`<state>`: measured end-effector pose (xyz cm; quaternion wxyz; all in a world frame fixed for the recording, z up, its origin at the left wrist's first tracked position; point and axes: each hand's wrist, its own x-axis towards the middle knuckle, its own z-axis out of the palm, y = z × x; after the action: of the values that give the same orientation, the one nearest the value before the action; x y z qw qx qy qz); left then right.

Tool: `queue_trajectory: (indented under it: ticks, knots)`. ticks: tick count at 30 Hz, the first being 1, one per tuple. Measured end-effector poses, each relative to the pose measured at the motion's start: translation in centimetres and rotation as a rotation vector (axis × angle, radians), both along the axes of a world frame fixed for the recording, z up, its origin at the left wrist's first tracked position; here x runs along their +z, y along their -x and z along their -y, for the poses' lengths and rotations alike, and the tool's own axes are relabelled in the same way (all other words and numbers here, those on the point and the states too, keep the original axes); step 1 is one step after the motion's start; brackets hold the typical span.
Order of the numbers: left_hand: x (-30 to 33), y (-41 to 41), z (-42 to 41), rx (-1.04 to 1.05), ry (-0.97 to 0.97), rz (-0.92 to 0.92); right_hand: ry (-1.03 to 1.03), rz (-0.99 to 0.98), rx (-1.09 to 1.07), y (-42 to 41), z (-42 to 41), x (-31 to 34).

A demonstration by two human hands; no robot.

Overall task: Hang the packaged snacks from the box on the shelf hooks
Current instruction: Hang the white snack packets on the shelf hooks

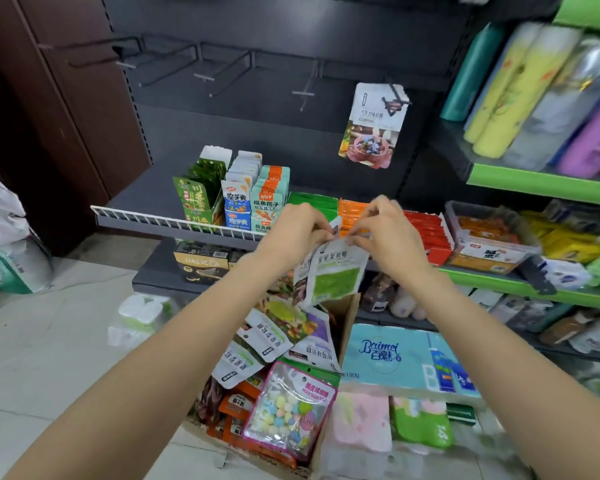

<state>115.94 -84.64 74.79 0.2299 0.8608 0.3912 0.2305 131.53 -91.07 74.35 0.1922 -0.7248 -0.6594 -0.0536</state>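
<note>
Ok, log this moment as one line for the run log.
stage: pre-hang | left hand + right hand: pinching top of green snack packet | box: many packets left | hooks: one packet hung, rest bare

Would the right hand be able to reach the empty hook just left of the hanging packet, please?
Probably yes. The right hand pinches the green packet with the left hand, below the empty hook. Nothing lies between them; only the hanging packet is beside it.
</note>
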Motion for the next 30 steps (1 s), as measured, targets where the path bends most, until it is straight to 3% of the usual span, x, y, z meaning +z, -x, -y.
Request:
queue_trajectory:
  ticks: [8,12,16,20,22,25,30]
  knots:
    - [3.9,-4.4,-2.8,-0.064,-0.175,-0.122,-0.056,-0.006,-0.021,-4.5,-2.6,3.2]
    - [5.7,-7.2,-5.0,0.014,-0.231,-0.100,-0.109,-0.270,0.019,-8.2,-4.4,4.4]
    - [7.0,-9.1,-7.1,0.076,-0.228,-0.081,-0.162,-0.242,-0.056,-12.0,-6.7,4.4]
    - [7.3,-11.1,-7.8,0.062,-0.232,-0.098,-0.061,-0.592,-0.052,-11.4,-8.2,5.7]
    - [7.2,-12.0,-8.2,0.059,-0.216,-0.090,-0.064,-0.649,-0.064,-11.2,-9.3,5.9]
    - [7.1,-12.4,-8.9,0.091,-0.188,-0.078,0.000,-0.572,-0.072,-11.7,-10.3,6.2]
    - [6.9,-12.6,-10.7,0.177,-0.170,-0.074,0.156,-0.223,0.055,-13.2,-10.7,6.4]
